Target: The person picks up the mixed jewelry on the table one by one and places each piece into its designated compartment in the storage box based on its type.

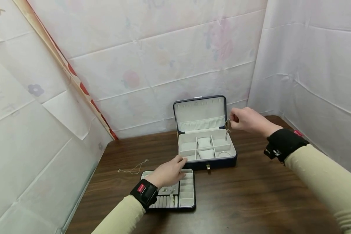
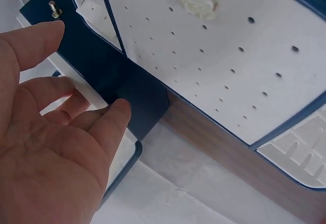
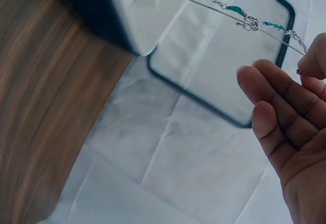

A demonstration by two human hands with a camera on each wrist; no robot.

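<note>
Head view: the left hand (image 1: 168,172), fingers relaxed, rests on the removable tray (image 1: 187,195) against the open jewellery box (image 1: 206,152) on the worktop (image 1: 251,195). The right hand (image 1: 247,119) pinches a bracelet (image 1: 227,129) over the box.

Left wrist view: straight fingers (image 2: 46,40) touch the box's dark front.

Right wrist view: the thin chain bracelet (image 3: 244,18) with teal links hangs from the fingertips (image 3: 310,56); the other fingers are loosely open.

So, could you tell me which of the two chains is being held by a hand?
The chain with teal links, pinched by the right hand over the open jewellery box. The other, the gold chain, lies untouched on the table.
</note>
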